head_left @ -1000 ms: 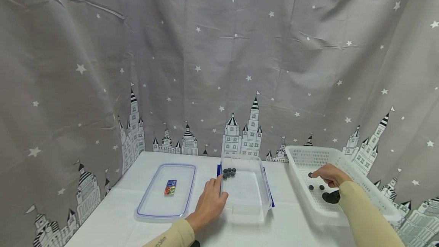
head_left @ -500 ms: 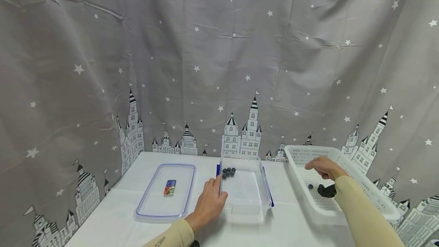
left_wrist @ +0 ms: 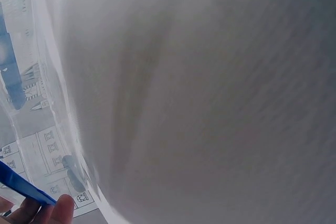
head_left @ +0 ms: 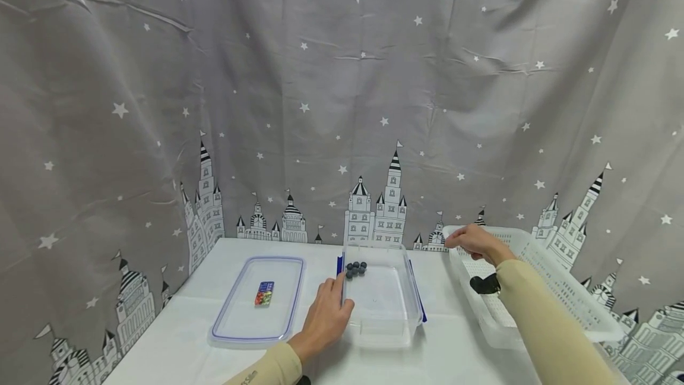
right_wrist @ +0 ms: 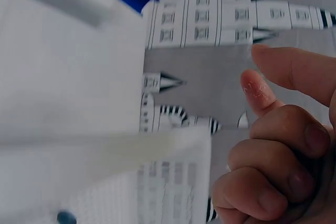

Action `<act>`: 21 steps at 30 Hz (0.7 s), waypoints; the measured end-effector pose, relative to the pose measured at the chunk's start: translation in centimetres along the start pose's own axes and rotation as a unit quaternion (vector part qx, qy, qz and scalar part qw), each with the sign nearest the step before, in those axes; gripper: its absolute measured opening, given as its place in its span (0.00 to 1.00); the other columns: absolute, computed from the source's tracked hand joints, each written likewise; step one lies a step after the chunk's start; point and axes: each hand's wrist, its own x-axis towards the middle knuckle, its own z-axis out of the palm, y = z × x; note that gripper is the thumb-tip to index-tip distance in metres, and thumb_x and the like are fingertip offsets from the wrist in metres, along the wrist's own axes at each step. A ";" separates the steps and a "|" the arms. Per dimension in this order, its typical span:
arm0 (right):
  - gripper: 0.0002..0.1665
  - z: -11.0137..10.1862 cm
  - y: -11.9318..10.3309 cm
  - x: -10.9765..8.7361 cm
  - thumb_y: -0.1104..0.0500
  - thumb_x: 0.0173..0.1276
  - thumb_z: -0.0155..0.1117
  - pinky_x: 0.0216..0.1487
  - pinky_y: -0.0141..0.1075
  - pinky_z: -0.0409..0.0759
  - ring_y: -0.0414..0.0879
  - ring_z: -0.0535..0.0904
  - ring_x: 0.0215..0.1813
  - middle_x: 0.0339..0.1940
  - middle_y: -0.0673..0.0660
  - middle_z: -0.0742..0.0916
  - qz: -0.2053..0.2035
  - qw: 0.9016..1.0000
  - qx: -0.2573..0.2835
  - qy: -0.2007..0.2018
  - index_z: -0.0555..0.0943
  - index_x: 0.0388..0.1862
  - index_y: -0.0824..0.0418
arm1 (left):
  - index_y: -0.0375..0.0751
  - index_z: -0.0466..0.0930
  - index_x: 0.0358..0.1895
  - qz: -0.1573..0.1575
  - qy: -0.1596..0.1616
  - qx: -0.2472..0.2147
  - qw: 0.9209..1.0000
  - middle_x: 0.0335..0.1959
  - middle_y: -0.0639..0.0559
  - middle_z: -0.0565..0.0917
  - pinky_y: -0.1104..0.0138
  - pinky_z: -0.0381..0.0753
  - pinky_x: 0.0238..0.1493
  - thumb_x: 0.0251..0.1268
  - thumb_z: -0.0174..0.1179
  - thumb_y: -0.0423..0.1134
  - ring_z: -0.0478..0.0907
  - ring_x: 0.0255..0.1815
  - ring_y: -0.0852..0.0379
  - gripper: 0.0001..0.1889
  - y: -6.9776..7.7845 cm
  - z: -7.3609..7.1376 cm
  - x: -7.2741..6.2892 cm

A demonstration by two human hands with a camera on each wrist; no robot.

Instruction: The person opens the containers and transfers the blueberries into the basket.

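Note:
My left hand (head_left: 328,308) holds the left side of a clear plastic food container (head_left: 382,314). In the left wrist view its fingertips lie against the container's blue locking flap (left_wrist: 18,184). Several blueberries (head_left: 356,270) sit in the container's far left corner. My right hand (head_left: 478,243) is over the left rim of a white perforated basket (head_left: 566,281), thumb and index finger brought together on a blueberry that the fingers hide, the other fingers curled in. One blueberry (right_wrist: 66,217) shows in the basket in the right wrist view; my arm hides much of the basket floor.
A clear lid (head_left: 235,319) with a blue seal lies left of the container, a colourful label (head_left: 264,294) on it. The white table (head_left: 176,325) ends at a grey curtain (head_left: 320,106) printed with castles and stars.
My right hand has risen from the basket floor and moved left to the rim; the blueberry at its fingertips left its spot. The left hand stays at the container.

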 end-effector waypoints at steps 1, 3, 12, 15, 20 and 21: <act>0.25 0.3 -0.4 0.2 0.56 0.68 0.65 0.19 0.30 0.58 0.37 0.51 0.15 0.09 0.43 0.63 0.002 1.000 0.003 0.000 0.81 0.59 0.70 | 0.33 0.63 0.75 0.000 0.000 0.000 1.000 0.56 0.41 0.75 0.50 0.76 0.60 0.67 0.50 0.44 0.72 0.56 0.49 0.34 0.0 0.0 0.0; 0.24 1.0 -1.0 0.6 0.56 0.68 0.66 0.19 0.30 0.57 0.36 0.52 0.15 0.10 0.44 0.64 0.001 1.000 0.007 -0.004 0.82 0.58 0.69 | 0.33 0.63 0.75 0.001 0.001 0.001 1.000 0.56 0.41 0.75 0.50 0.76 0.59 0.67 0.50 0.43 0.72 0.56 0.49 0.34 0.0 -0.1 0.0; 0.23 4.0 -3.9 2.2 0.54 0.67 0.68 0.19 0.31 0.58 0.37 0.53 0.14 0.16 0.45 0.72 0.002 1.000 0.019 -0.018 0.83 0.57 0.66 | 0.33 0.63 0.75 0.000 0.000 -0.004 1.000 0.56 0.41 0.75 0.50 0.77 0.58 0.67 0.51 0.43 0.72 0.55 0.49 0.34 0.2 -0.2 -0.1; 0.23 5.1 -4.5 2.9 0.55 0.68 0.68 0.19 0.31 0.59 0.37 0.54 0.14 0.15 0.44 0.71 -0.005 1.000 0.021 -0.022 0.83 0.57 0.66 | 0.33 0.63 0.75 -0.001 -0.001 0.000 1.000 0.56 0.41 0.75 0.50 0.77 0.58 0.67 0.51 0.43 0.72 0.55 0.49 0.34 0.2 -0.1 0.0; 0.20 6.8 -5.4 3.4 0.56 0.66 0.69 0.20 0.31 0.59 0.37 0.54 0.14 0.13 0.45 0.67 -0.005 0.999 0.034 -0.020 0.86 0.54 0.65 | 0.33 0.63 0.75 0.001 0.003 0.005 1.000 0.55 0.41 0.75 0.50 0.78 0.57 0.67 0.52 0.43 0.72 0.54 0.50 0.33 0.2 -0.1 0.0; 0.20 7.2 -5.5 3.4 0.56 0.65 0.69 0.20 0.31 0.58 0.38 0.54 0.14 0.11 0.45 0.65 -0.005 0.999 0.037 -0.020 0.86 0.53 0.64 | 0.33 0.63 0.75 0.001 0.004 0.005 1.000 0.55 0.42 0.75 0.50 0.78 0.56 0.67 0.52 0.43 0.72 0.53 0.50 0.33 0.2 -0.1 -0.1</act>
